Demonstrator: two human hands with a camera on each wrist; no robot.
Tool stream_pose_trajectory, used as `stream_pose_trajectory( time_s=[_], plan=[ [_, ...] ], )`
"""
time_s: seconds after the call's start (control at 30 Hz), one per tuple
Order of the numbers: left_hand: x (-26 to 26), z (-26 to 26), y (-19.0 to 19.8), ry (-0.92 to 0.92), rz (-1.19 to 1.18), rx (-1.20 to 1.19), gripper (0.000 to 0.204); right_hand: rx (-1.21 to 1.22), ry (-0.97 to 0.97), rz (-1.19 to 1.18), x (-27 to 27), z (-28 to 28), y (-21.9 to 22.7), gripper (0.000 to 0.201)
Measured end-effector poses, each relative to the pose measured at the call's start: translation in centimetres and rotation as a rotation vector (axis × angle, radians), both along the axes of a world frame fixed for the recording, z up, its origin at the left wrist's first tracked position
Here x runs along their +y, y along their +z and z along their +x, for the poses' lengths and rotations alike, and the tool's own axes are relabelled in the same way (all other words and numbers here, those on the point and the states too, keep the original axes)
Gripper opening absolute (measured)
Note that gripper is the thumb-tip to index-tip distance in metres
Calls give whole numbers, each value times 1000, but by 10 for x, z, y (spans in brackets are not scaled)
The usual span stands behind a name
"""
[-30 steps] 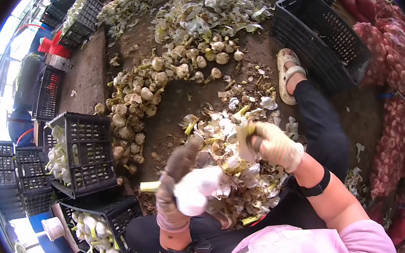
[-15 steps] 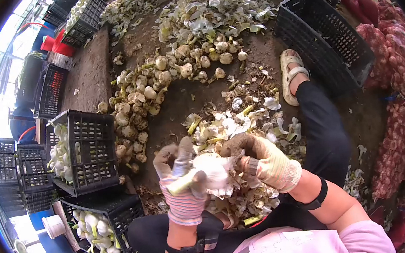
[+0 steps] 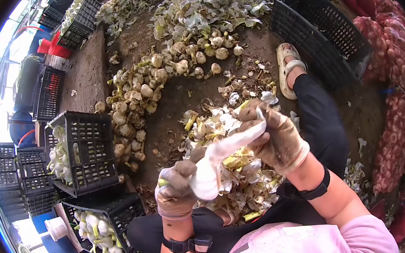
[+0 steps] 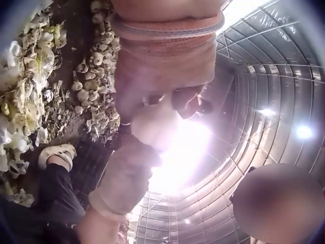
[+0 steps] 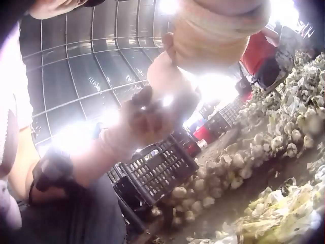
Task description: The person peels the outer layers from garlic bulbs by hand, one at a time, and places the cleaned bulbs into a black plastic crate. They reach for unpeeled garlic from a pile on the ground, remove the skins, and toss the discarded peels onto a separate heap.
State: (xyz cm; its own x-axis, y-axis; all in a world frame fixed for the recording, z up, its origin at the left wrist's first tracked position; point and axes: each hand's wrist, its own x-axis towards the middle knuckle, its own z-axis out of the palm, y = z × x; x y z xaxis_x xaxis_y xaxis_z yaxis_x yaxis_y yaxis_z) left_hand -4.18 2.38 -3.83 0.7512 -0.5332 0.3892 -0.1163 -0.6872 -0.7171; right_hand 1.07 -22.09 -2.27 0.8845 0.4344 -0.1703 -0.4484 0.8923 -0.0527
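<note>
In the head view my gloved left hand (image 3: 175,191) grips a white garlic bulb (image 3: 205,181), with a bit of green stem showing at its fingers. A pale strip of garlic skin (image 3: 236,140) stretches from the bulb up to my gloved right hand (image 3: 283,142), whose thumb and fingers pinch its far end. Beneath both hands lies a heap of peeled skins and stem pieces (image 3: 237,172). The left wrist view shows the bulb (image 4: 155,124) between both hands, blurred against bright light.
Unpeeled garlic bulbs (image 3: 131,104) curve across the floor ahead. Black crates (image 3: 92,153) holding white bulbs stand at the left. Another black crate (image 3: 322,40) stands at the right by red mesh sacks (image 3: 395,81) of bulbs. A larger skin pile (image 3: 209,7) lies at the back.
The right hand came in from the right to the bulb, then drew back up and right with a strip of skin. The left hand kept the bulb and turned it.
</note>
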Motion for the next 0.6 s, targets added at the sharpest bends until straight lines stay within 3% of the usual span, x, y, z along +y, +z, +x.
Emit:
stream_pose_trajectory(
  time_s=[0.07, 0.1, 0.13, 0.17, 0.23, 0.27, 0.3, 0.33, 0.37, 0.4, 0.43, 0.47, 0.5, 0.53, 0.57, 0.6],
  plan=[
    [1, -3, 12, 94, -14, 67, 40, -13, -78, -135, -2, 1, 1, 23],
    [3, -5, 16, 192, -29, 136, 39, -44, -34, -436, 0, 0, 4, 24],
    [2, -10, 16, 317, -196, 297, 24, -70, 22, -549, 4, -4, 4, 23],
    [5, -9, 18, 324, -193, 293, 24, -95, 80, -663, 9, -9, 2, 22],
    [15, 1, 33, -240, -2028, 498, 16, -465, 178, -1047, 19, -14, -3, 29],
    [22, 3, 44, -657, -2913, 505, 16, -605, 355, -1186, 18, -14, -5, 32],
    [36, 0, 66, -558, -3012, 433, 18, -747, 536, -1321, 18, -13, -8, 35],
    [57, -4, 70, -395, -2728, 204, 25, -841, 653, -1511, 21, -13, -4, 41],
    [90, -13, 74, -294, -2592, 134, 34, -849, 655, -1506, 22, -14, -2, 41],
    [118, -20, 72, -306, -2383, -94, 41, -1017, 650, -1648, 23, -18, -1, 40],
    [165, -38, 71, 30, -2157, -224, 44, -1185, 634, -1789, 23, -21, 0, 40],
    [212, -61, 72, 110, -2294, -233, 41, -1243, 630, -1847, 24, -23, 6, 42],
    [230, -72, 75, 264, -2343, -546, 35, -1279, 622, -1866, 24, -27, -6, 38],
    [306, -101, 52, 429, -2450, -480, 37, -1316, 607, -1871, 24, -28, -3, 34],
    [279, -100, 80, 334, -2751, -207, 42, -1350, 590, -1878, 25, -26, 4, 30],
    [243, -80, 104, 388, -2719, -348, 40, -1318, 636, -1871, 25, -23, 17, 26]
  ],
)
